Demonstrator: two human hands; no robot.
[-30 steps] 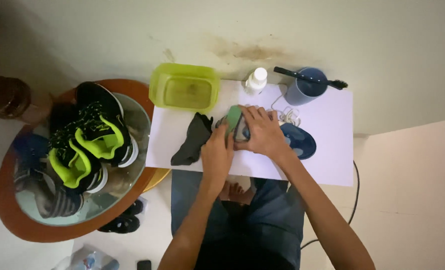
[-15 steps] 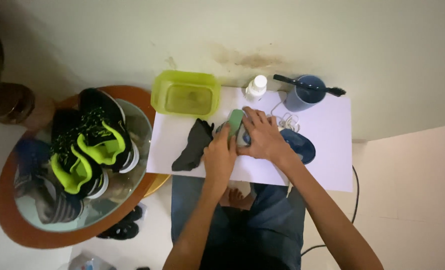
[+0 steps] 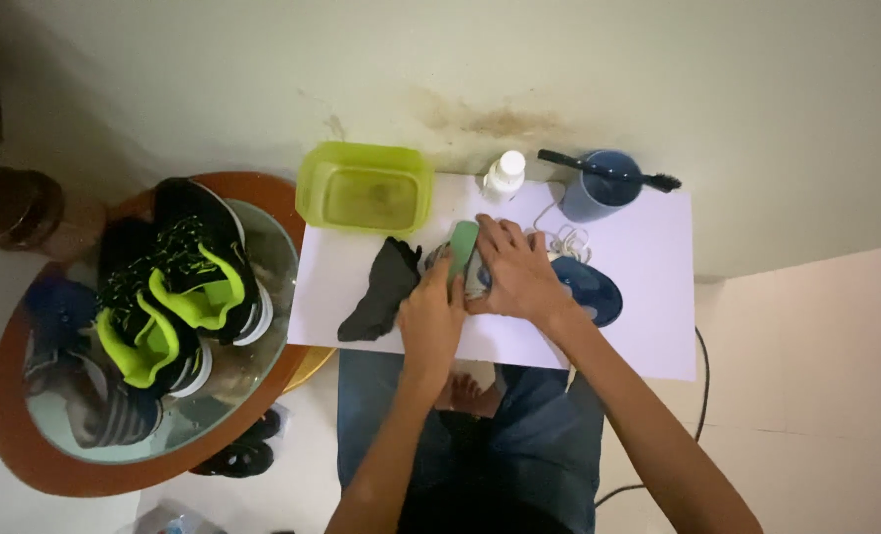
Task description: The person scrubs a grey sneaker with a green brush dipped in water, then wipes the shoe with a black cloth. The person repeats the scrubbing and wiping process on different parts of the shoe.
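My left hand grips a green scrubbing block and holds it against a small grey object on the white board. My right hand lies flat over that grey object and pins it down, hiding most of it. A dark grey cloth lies crumpled just left of my left hand. A dark blue insole sticks out from under my right wrist.
A lime green tub of water, a white bottle and a blue cup with a black brush across it stand along the board's far edge. Black and lime sneakers rest on a round glass table at left.
Both hands stay pressed together on the same spot of the board. The green block has shifted only slightly under my left hand.
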